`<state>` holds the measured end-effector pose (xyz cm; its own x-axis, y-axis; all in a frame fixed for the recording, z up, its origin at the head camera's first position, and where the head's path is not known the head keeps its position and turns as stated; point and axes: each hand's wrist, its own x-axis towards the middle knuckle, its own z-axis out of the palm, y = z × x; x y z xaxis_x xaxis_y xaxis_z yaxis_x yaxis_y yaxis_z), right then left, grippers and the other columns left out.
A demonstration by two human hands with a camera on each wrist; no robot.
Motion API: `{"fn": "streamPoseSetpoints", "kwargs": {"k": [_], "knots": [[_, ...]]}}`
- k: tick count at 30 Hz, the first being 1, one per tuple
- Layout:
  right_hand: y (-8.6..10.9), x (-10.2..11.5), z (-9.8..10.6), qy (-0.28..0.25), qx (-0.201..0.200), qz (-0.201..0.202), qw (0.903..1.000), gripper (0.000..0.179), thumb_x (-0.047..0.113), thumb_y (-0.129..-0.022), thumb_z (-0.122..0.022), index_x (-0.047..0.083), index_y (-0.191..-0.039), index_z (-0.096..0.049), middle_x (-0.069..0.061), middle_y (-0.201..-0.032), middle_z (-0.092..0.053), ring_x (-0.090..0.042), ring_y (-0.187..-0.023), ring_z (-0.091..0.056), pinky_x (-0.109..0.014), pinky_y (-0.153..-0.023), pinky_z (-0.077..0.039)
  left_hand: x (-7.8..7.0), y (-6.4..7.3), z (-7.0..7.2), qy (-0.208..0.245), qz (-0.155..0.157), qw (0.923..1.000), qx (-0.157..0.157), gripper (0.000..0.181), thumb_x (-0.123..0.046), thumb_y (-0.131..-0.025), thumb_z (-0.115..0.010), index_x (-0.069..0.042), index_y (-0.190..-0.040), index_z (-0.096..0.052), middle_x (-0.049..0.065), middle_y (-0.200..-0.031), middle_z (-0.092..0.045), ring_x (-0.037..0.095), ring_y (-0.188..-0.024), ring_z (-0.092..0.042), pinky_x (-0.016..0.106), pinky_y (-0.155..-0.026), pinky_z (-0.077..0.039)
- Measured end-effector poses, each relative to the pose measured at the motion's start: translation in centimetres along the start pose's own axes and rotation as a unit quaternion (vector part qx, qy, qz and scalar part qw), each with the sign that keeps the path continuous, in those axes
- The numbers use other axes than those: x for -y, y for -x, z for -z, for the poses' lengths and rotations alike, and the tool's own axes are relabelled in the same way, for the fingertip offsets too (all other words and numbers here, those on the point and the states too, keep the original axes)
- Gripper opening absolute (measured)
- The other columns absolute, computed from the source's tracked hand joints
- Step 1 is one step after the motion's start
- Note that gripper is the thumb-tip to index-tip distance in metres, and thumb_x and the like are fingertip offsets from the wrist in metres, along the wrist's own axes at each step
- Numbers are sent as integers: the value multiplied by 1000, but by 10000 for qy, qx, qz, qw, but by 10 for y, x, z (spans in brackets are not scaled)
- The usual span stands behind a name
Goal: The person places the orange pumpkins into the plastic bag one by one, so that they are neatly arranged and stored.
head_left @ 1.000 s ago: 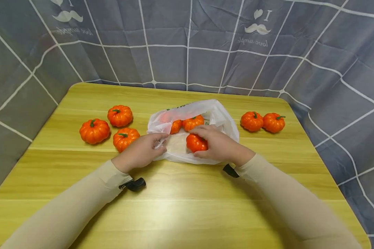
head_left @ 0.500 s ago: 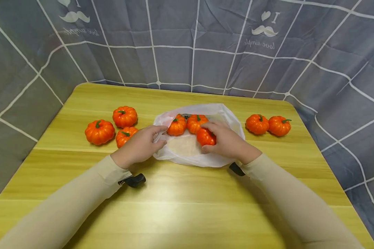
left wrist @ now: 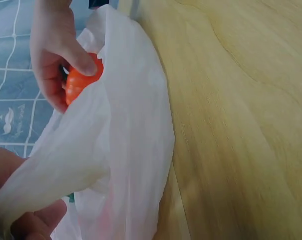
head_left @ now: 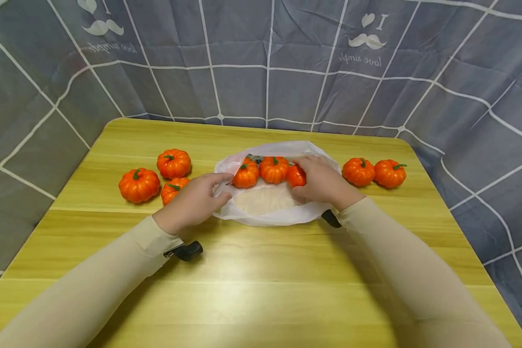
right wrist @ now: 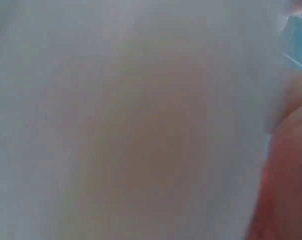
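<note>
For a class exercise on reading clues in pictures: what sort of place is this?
Probably an indoor corner staged for filming or practice: grey gridded cloth hangs behind and beside a wood-patterned table, where orange pumpkins lie either side of a white bag.

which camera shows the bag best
The head view: it shows the bag from above, with its open mouth and most of its outline. The left wrist view shows it close up from one side, cut off at the bottom; the right wrist view has only a pale blur, probably the bag.
</note>
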<state>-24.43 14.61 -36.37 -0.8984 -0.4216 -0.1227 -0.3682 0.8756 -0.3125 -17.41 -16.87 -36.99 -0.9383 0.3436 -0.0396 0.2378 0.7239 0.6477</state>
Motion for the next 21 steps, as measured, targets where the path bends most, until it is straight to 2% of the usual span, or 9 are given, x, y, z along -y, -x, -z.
{"fn": "streamPoseSetpoints", "kwargs": {"k": [5, 9, 12, 15, 17, 18, 20, 21], "knots": [[-11, -3, 5, 280, 315, -396, 9983, 83, 25, -87, -78, 6, -159, -41, -19, -162, -43, -44, -151, -33, -55, -127, -28, 0, 0, 1, -65, 3, 10000, -52, 53, -23, -103, -64, -5, -152, -55, 13, -156, -57, 29, -134, -57, 52, -117, -44], [-18, -3, 6, 430, 384, -498, 9971, 84, 28, -90, -78, 5, -160, -38, -22, -162, -41, -45, -150, -34, -56, -125, -31, -1, 1, 3, -48, 24, 9999, -103, 54, -23, -103, -65, -5, -152, -55, 12, -156, -57, 30, -140, -55, 52, -120, -42], [-22, -5, 6, 543, 542, -548, 9955, 92, 30, -89, -80, 4, -162, -32, -23, -165, -36, -47, -152, -30, -58, -126, -30, -2, 0, 4, -49, 46, 9999, -120, 54, -24, -103, -64, -5, -153, -54, 12, -157, -56, 29, -143, -53, 52, -121, -40], [-24, -7, 7, 459, 671, -609, 9948, 100, 25, -84, -84, 5, -164, -27, -22, -166, -35, -45, -151, -33, -57, -126, -31, -3, 0, 5, -72, 73, 9999, -118, 56, -25, -104, -63, -7, -155, -52, 11, -158, -54, 28, -126, -59, 50, -116, -45], [-27, -8, 7, 209, 594, -674, 9957, 101, 23, -85, -84, 5, -165, -24, -22, -165, -36, -41, -147, -39, -56, -125, -33, -3, 0, 5, -78, 78, 9999, -111, 56, -26, -104, -63, -8, -156, -51, 11, -158, -54, 29, -106, -61, 47, -105, -49], [-28, -8, 6, 43, 539, -716, 9960, 101, 23, -87, -83, 5, -165, -23, -21, -165, -37, -40, -145, -42, -54, -125, -34, -3, -1, 5, -66, 76, 9999, -100, 57, -26, -104, -63, -8, -156, -51, 10, -159, -54, 29, -93, -59, 46, -98, -50], [-31, -8, 5, -192, 469, -766, 9958, 99, 25, -91, -80, 3, -166, -19, -22, -165, -38, -38, -141, -48, -53, -125, -35, -4, -1, 6, -105, 55, 9999, -117, 57, -26, -104, -63, -9, -157, -50, 9, -158, -54, 24, -88, -55, 42, -93, -48], [-32, -8, 4, -259, 487, -792, 9953, 99, 27, -93, -78, 3, -167, -17, -22, -166, -37, -38, -142, -49, -52, -125, -35, -4, -1, 6, -87, 55, 9999, -109, 58, -26, -104, -63, -9, -157, -50, 9, -159, -54, 24, -78, -52, 42, -86, -48]]}}
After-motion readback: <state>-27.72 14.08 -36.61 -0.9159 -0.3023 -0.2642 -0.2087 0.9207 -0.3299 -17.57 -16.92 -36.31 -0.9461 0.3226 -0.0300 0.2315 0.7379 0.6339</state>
